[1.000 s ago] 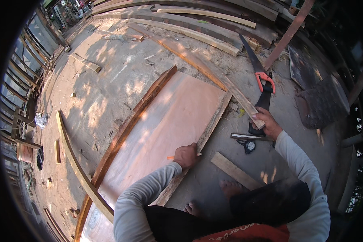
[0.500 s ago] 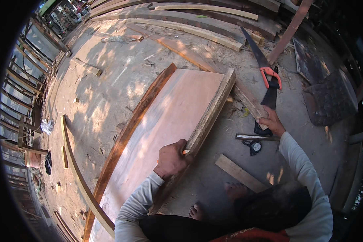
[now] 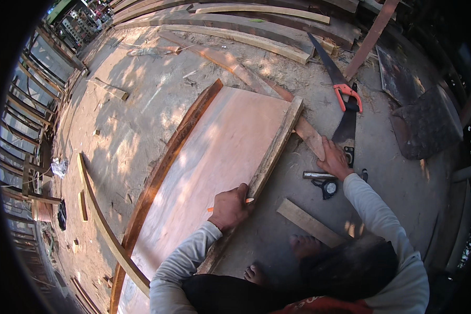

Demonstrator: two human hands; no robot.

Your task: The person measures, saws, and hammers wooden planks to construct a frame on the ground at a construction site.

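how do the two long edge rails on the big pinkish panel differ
Colour: the left rail is a rich reddish brown, while the right rail is a paler, greyish brown.
Contact: the left hand, with an orange pencil in it, is at the right rail; no hand is on the left rail.
Both are wooden and run along a long edge of the panel.

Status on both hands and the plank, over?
Left hand on rail, pencil held. Right hand at near end of plank. Rail crosses over it. Tape measure close by.
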